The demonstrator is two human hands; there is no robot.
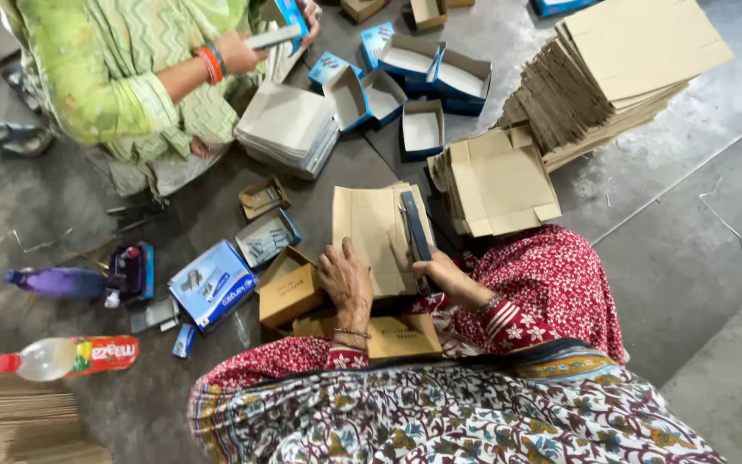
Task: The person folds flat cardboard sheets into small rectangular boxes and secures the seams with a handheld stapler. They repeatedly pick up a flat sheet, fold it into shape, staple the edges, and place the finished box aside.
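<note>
Where we look down past the floral sleeves, these are the lines:

Cardboard blank [375, 236]: it lies flat on the floor before our knees, its long axis running away from us, top edge pointing toward the blue boxes [414, 82].

Left hand [345, 279]: spread open, palm pressed flat on the blank's near left corner, clasping nothing.

Right hand [440, 273]: closed around the near end of a dark stapler [414, 225], which lies along the blank's right edge, its tip pointing away from us.

Near us: small brown cartons [289, 292] touch the left hand's side; another [401, 337] sits below the blank.

Around: folded flaps [495, 180] just right of the stapler, a tall flat stack [620, 69] beyond.

Co-worker [130, 77]: in green, across the floor, hands on a box.

Left floor: staple box [212, 283], bottle [66, 357].
</note>
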